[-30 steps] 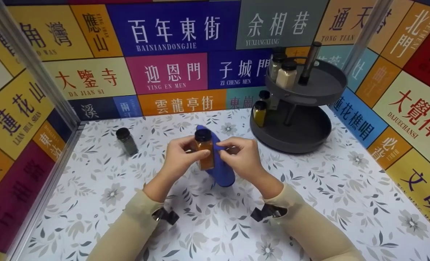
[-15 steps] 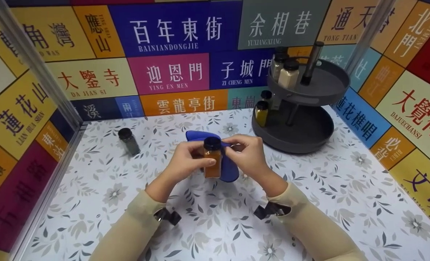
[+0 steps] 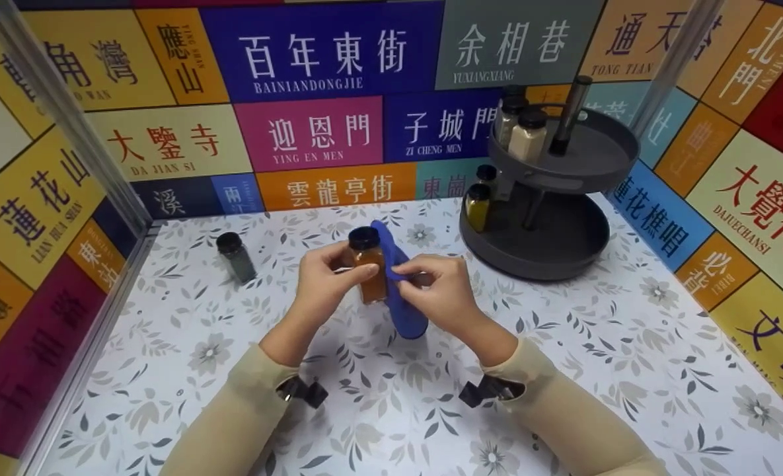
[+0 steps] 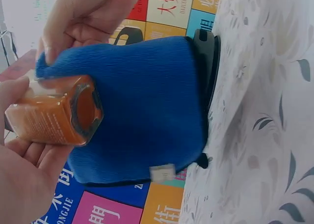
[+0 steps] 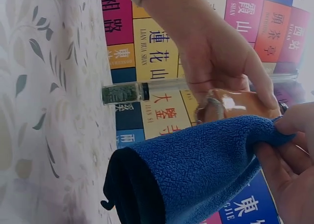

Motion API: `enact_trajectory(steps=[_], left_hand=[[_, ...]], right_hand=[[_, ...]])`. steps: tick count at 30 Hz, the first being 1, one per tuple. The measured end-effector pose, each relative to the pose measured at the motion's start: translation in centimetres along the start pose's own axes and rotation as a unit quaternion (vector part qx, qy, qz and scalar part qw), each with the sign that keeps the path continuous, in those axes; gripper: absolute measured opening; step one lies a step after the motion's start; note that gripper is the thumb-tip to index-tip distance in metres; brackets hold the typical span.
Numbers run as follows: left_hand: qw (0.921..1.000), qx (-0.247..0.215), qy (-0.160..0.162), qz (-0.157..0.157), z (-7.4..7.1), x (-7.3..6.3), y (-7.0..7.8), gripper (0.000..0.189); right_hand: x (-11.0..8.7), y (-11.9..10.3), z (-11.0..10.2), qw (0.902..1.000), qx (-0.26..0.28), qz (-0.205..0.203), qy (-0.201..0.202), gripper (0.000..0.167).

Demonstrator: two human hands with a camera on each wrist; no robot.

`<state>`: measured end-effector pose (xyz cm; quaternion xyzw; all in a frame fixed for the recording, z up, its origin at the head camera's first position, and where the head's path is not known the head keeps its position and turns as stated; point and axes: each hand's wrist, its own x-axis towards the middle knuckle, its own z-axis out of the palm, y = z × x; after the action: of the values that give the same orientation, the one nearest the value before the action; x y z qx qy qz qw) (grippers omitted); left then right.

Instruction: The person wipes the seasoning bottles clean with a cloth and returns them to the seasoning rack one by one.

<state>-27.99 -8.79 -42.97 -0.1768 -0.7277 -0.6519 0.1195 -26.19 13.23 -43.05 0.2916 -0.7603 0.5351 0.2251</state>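
My left hand (image 3: pixel 328 281) grips a glass spice jar (image 3: pixel 369 268) with a black lid and orange-brown powder inside, held upright above the table. A blue cloth (image 3: pixel 406 311) hangs just right of the jar, pinched at its upper part between the thumb and fingers of my right hand (image 3: pixel 437 287). In the left wrist view the cloth (image 4: pixel 142 111) spreads wide behind the jar (image 4: pixel 54 111), with a small white tag on its lower edge. From the right wrist view the cloth (image 5: pixel 196 160) droops in a fold and overlaps part of the jar (image 5: pixel 240 105).
A jar of dark green herbs (image 3: pixel 237 259) stands at the left of the table. At the back right is a two-tier black turntable rack (image 3: pixel 536 258) with several jars, among them a pale one (image 3: pixel 527 140) and a yellow one (image 3: pixel 477 210). Sign-patterned walls enclose the table (image 3: pixel 193 396).
The jar first went right and lower in front of the cloth, then back left and up. The cloth now hangs narrower beside it; both hands keep their holds.
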Motion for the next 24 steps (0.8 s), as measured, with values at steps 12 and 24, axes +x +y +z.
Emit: enact_trajectory(steps=[12,24], left_hand=[[0.9975,-0.066,0.018,-0.012,-0.6,0.3,0.2,0.023],[0.9891,-0.09,-0.117,0.001,-0.2,-0.1,-0.4,0.032]], right_hand=[[-0.6,0.8,0.8,0.9998,0.007,0.014,-0.011,0.022],[0.1,0.8,0.0,0.999,0.018,-0.013,0.039,0.022]])
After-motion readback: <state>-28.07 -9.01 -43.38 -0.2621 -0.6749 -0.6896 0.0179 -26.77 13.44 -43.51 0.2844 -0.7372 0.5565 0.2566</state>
